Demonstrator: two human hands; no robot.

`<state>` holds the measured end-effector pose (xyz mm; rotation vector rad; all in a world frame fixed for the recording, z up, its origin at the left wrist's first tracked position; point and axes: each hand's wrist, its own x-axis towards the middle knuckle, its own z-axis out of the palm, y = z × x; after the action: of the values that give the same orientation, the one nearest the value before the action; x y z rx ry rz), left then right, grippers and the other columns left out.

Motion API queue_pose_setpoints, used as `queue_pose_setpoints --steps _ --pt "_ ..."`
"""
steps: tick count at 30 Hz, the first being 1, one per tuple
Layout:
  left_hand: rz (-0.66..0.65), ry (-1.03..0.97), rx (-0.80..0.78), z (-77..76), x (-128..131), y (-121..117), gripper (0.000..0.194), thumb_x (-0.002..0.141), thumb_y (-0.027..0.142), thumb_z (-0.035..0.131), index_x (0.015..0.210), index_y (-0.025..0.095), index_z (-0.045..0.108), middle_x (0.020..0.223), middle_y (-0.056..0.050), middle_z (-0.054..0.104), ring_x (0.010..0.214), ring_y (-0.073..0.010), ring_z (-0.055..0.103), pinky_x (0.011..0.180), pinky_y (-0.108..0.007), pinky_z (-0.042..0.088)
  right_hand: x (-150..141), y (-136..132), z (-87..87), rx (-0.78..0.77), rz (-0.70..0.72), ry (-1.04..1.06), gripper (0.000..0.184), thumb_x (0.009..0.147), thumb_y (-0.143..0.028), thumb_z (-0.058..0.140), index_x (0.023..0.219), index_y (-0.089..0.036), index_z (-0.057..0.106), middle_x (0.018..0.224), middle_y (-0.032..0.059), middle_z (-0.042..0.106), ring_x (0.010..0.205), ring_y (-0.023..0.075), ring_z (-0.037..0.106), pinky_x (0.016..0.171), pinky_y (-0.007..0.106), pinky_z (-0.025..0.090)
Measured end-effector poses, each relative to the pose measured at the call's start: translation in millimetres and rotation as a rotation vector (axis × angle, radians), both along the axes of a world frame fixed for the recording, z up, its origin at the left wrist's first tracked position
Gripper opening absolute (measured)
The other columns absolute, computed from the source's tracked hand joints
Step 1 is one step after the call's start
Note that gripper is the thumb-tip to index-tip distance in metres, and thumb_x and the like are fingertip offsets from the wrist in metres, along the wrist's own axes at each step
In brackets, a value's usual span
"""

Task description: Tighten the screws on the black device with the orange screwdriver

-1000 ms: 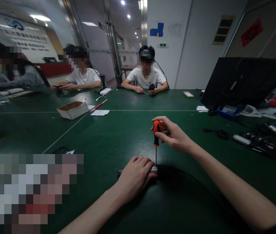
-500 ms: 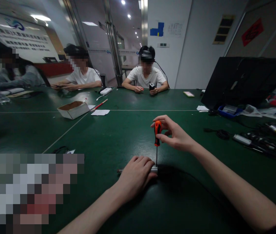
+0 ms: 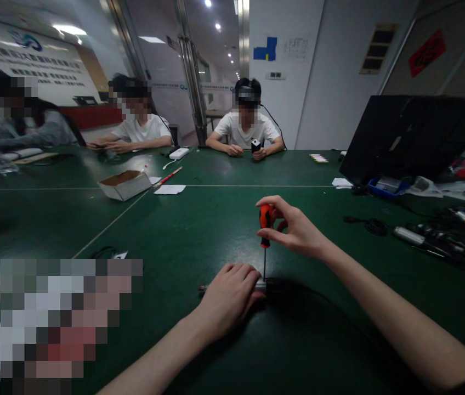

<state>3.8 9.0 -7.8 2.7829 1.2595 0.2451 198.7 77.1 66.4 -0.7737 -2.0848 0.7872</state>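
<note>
My right hand (image 3: pixel 294 227) pinches the orange and black handle of a small screwdriver (image 3: pixel 265 225), held upright. Its thin shaft runs straight down to a small silvery part (image 3: pixel 260 285) lying on the green table (image 3: pixel 183 230). My left hand (image 3: pixel 228 296) is closed over that part and presses it onto the table. A thin dark end sticks out to the left of the hand, and most of the part is hidden beneath my fingers.
An open cardboard box (image 3: pixel 124 184), a red pencil (image 3: pixel 169 176) and white papers lie further back. A black open laptop (image 3: pixel 413 134), cables and tools (image 3: pixel 434 236) fill the right side. Three people sit at the far side of the table.
My right fingers have shifted on the screwdriver handle, as in a turn. The left hand has stayed on the part. The person opposite has moved a small dark object slightly.
</note>
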Motion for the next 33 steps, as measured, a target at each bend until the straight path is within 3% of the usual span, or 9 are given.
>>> queue_pose_setpoints --steps 6,15,21,33 --pt "-0.007 0.016 0.003 3.6 1.2 0.1 0.023 0.097 0.035 0.052 0.109 0.016 0.058 0.107 -0.007 0.062 0.094 -0.0255 0.058 0.085 -0.041 0.042 0.3 -0.1 -1.0 -0.009 0.014 -0.018 0.046 0.083 -0.015 0.056 0.125 -0.024 0.041 0.102 0.0035 0.059 0.084 0.0135 0.060 0.055 0.020 0.047" --pt "-0.008 0.027 0.002 2.8 0.8 0.2 0.022 0.097 0.034 0.052 0.109 0.017 0.058 0.107 -0.007 0.063 0.096 -0.0255 0.058 0.086 -0.041 0.042 -0.5 3.2 -4.6 0.055 -0.057 -0.008 0.048 0.077 -0.029 0.071 0.116 -0.024 0.043 0.080 -0.0040 0.052 0.066 0.0099 0.052 0.051 0.020 0.044" --pt "-0.018 0.019 0.010 3.7 1.0 0.4 0.022 0.097 0.034 0.052 0.110 0.017 0.057 0.107 -0.007 0.062 0.095 -0.0253 0.058 0.085 -0.041 0.042 1.2 -1.0 0.2 0.039 -0.026 -0.032 0.043 0.080 -0.018 0.061 0.117 -0.023 0.040 0.096 0.0016 0.057 0.077 0.0122 0.059 0.052 0.019 0.046" --pt "-0.003 0.041 -0.004 4.0 0.9 0.5 0.021 0.096 0.033 0.053 0.109 0.017 0.058 0.107 -0.007 0.063 0.094 -0.0247 0.058 0.085 -0.040 0.043 -1.9 -0.1 -2.9 0.126 -0.121 -0.050 0.044 0.077 -0.027 0.071 0.109 -0.022 0.042 0.079 -0.0040 0.057 0.062 0.0098 0.053 0.052 0.021 0.042"
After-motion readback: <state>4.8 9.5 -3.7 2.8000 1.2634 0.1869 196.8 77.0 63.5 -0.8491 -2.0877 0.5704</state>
